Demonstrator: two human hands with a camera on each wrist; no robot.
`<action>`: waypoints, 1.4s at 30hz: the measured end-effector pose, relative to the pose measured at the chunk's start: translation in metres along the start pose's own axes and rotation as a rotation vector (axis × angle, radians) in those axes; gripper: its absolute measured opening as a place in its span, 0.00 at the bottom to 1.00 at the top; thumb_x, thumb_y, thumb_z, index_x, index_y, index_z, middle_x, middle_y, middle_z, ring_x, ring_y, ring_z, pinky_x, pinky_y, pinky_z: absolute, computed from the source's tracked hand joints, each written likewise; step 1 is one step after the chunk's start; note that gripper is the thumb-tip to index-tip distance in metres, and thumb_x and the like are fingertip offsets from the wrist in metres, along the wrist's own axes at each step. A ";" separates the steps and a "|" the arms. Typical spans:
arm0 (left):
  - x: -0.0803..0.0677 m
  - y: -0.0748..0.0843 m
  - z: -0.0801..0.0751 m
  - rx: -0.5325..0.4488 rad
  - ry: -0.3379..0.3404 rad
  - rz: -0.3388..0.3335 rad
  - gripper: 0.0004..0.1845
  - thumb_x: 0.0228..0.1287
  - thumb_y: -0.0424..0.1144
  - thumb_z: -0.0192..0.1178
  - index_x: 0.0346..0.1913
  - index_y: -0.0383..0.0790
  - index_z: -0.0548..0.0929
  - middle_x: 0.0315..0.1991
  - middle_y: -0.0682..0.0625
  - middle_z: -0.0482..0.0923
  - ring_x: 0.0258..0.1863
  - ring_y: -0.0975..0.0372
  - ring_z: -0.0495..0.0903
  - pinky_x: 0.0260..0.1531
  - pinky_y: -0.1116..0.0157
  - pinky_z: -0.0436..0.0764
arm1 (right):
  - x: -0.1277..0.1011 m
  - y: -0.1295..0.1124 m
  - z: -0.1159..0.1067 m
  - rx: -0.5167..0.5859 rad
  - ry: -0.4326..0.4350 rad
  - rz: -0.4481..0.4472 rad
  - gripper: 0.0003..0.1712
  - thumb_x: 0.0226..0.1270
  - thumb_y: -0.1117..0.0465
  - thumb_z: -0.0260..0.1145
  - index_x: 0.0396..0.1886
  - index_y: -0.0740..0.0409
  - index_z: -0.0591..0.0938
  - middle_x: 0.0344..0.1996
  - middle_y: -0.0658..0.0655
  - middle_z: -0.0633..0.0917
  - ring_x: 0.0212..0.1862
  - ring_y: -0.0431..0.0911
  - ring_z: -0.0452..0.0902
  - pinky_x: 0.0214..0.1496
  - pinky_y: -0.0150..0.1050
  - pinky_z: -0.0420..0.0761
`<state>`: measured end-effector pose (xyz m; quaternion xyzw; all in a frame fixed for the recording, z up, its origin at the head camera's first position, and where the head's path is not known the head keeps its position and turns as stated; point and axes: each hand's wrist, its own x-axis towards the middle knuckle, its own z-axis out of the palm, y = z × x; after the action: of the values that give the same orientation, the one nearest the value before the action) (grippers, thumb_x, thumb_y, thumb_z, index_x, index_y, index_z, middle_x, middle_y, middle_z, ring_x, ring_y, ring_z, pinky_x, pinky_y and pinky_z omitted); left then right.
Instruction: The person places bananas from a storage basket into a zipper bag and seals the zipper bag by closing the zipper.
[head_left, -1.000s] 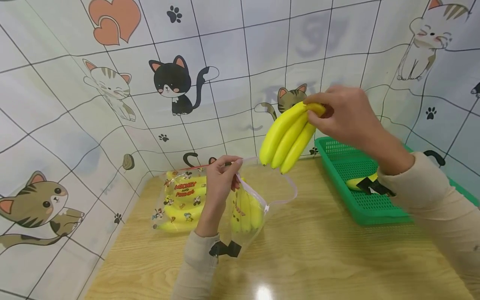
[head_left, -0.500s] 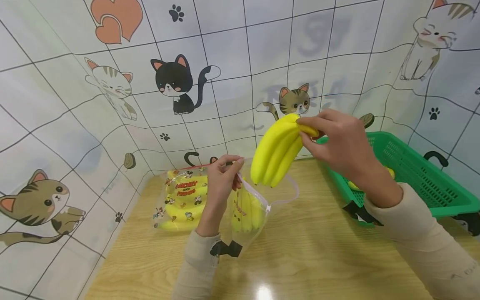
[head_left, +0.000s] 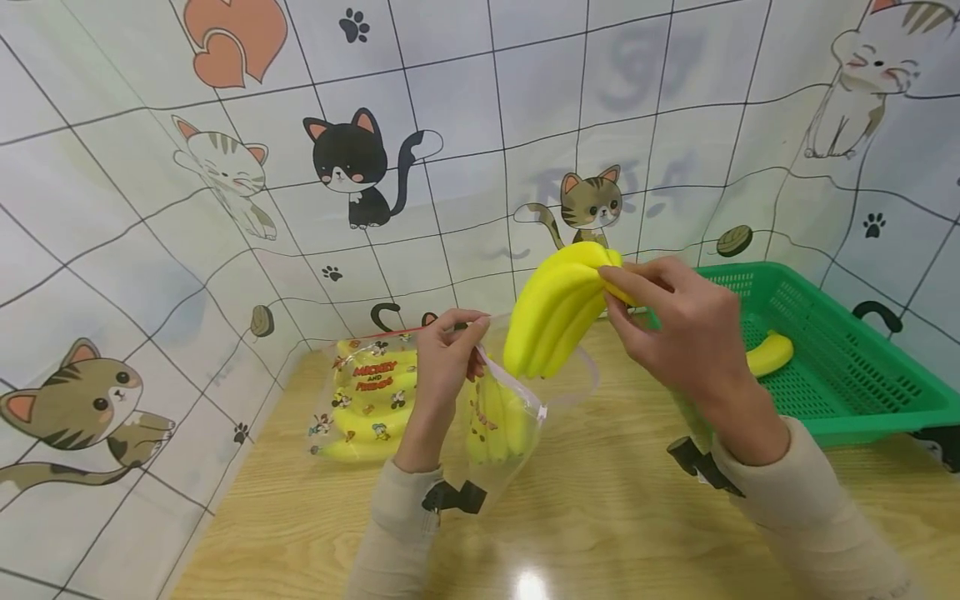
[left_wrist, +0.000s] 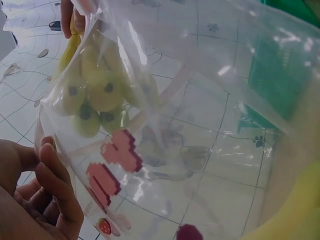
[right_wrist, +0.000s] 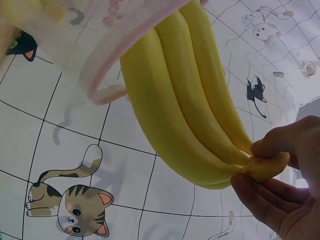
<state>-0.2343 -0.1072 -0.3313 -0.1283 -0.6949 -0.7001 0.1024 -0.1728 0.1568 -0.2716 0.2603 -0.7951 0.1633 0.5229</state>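
Observation:
My right hand [head_left: 671,321] pinches the stem end of a yellow banana bunch [head_left: 555,308] and holds it tips-down just above the mouth of a clear zip bag [head_left: 525,408]. In the right wrist view the banana bunch [right_wrist: 190,100] hangs from my fingers [right_wrist: 272,167] right at the bag's pink rim. My left hand [head_left: 446,358] pinches the bag's near rim and holds it up; another bunch [head_left: 495,421] sits inside. The left wrist view looks through the bag [left_wrist: 165,140] at that bunch [left_wrist: 97,95], with my fingers [left_wrist: 47,187] on the plastic.
A second printed zip bag of bananas [head_left: 367,400] lies flat at the back left of the wooden table [head_left: 600,533]. A green mesh basket [head_left: 832,367] at the right holds one loose banana [head_left: 768,354]. Cat-print walls close in the back and left.
My right hand has carried the banana bunch left and down from above the basket to the open mouth of the bag. The left hand and bag have stayed in place.

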 end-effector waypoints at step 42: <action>0.003 0.000 0.001 -0.006 0.018 0.000 0.12 0.72 0.38 0.65 0.49 0.30 0.86 0.11 0.54 0.74 0.08 0.60 0.69 0.11 0.69 0.70 | -0.015 -0.009 0.042 0.186 -0.126 -0.009 0.21 0.54 0.69 0.80 0.49 0.55 0.90 0.40 0.58 0.89 0.31 0.46 0.81 0.28 0.38 0.79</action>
<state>-0.2368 -0.1057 -0.3305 -0.1224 -0.6920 -0.7031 0.1082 -0.1942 0.1313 -0.3024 0.3211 -0.8067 0.2175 0.4460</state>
